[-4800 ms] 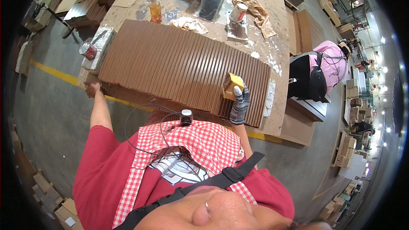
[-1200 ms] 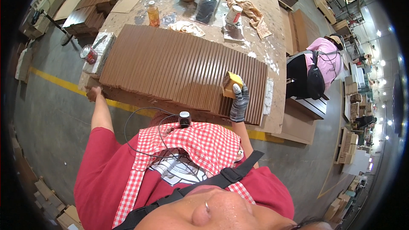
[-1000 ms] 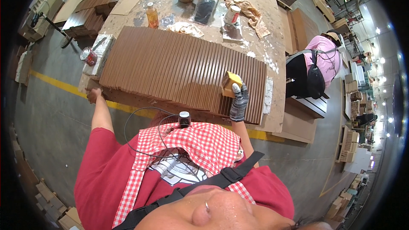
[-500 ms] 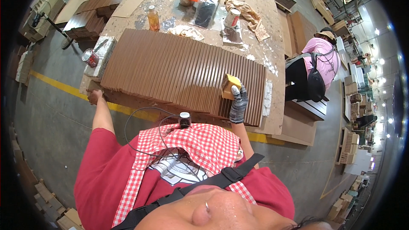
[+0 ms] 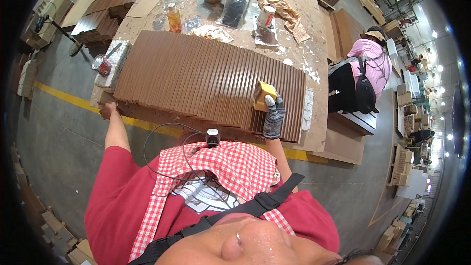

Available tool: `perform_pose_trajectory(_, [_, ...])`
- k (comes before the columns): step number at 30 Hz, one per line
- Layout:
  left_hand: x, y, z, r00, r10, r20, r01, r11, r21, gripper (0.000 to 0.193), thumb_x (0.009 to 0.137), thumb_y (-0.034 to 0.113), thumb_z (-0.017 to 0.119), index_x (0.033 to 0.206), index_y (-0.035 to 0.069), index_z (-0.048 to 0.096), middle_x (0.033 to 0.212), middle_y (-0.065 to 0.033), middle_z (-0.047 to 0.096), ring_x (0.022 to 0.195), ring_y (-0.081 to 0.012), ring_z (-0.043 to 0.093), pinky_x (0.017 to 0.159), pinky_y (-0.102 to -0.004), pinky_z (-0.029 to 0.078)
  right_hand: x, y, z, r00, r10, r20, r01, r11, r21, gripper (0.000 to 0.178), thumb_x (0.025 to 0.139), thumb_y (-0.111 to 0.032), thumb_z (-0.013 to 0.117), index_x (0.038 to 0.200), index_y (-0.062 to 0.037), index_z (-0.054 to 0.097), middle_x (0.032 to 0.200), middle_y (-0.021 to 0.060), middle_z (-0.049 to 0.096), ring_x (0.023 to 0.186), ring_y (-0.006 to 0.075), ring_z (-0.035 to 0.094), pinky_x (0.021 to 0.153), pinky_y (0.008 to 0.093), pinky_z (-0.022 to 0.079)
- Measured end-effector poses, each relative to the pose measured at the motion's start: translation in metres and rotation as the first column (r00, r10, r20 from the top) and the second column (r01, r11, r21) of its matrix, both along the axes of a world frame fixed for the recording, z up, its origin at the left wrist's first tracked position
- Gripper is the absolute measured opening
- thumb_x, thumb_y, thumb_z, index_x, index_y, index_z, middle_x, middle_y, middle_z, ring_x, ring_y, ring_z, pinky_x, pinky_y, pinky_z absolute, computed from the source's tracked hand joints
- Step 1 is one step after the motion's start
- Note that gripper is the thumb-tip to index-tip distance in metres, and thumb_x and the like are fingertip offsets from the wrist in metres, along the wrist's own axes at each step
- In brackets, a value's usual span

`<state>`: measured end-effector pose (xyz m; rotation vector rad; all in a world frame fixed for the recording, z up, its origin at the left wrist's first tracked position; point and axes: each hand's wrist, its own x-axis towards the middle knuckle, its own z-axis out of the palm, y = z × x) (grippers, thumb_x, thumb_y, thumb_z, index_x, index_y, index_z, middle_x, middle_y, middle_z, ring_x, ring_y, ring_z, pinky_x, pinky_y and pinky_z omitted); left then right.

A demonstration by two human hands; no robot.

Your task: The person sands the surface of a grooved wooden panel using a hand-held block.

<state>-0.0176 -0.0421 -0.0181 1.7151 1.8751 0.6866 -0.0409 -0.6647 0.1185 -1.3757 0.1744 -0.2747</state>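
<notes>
A row of brown wooden slats point(image 5: 196, 76) stands packed side by side on the workbench point(image 5: 316, 118). My right hand point(image 5: 274, 120), in a grey striped glove, holds a yellow sponge block point(image 5: 265, 96) against the slats near the row's right end. Its thumb lies over the block, and the fingers behind are partly hidden. At the bench's near left corner my bare left hand point(image 5: 106, 110) is closed around the edge, its fingertips hard to see. Beside that corner, a red-labelled can point(image 5: 101, 65) sits by a pale, paint-spattered block point(image 5: 117, 64).
Farther back stand a bottle of amber liquid point(image 5: 173, 18), a white-and-red can point(image 5: 266, 16) and crumpled cloths point(image 5: 289, 14). A person in pink point(image 5: 368, 59) bends over work at the right. A small black device point(image 5: 212, 138) with a looped cable hangs at my apron.
The bench and slats sit slightly higher in the picture. My right hand keeps nearly the same place on the slats, and my left hand stays at the corner.
</notes>
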Motion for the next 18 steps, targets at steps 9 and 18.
perform_pose_trajectory(9, [-0.003, 0.016, -0.024, 0.977, -0.159, -0.141, 0.165, 0.986, 0.031, 0.076, 0.092, 0.054, 0.024, 0.111, -0.017, 0.043, 0.115, -0.0355, 0.045, 0.111, -0.046, 0.042, 0.094, -0.0534, 0.036, 0.002, -0.002, -0.009, 1.0, -0.003, 0.024, 0.004, 1.0, -0.024, 0.043, 0.085, -0.025, 0.065, 0.12, -0.0035, 0.056, 0.105, 0.007, 0.06, 0.093, 0.0162, 0.057, 0.081, 0.03, 0.048])
perform_pose_trajectory(18, [-0.008, 0.018, -0.007, 0.994, -0.09, -0.066, 0.087, 0.995, -0.044, 0.074, 0.092, 0.054, 0.026, 0.112, -0.015, 0.044, 0.117, -0.035, 0.046, 0.114, -0.0459, 0.042, 0.095, -0.0525, 0.036, 0.001, 0.002, -0.003, 1.0, 0.006, 0.029, -0.006, 1.0, -0.001, 0.041, 0.086, -0.023, 0.064, 0.12, -0.0039, 0.055, 0.106, 0.0068, 0.06, 0.094, 0.0162, 0.057, 0.082, 0.0298, 0.048])
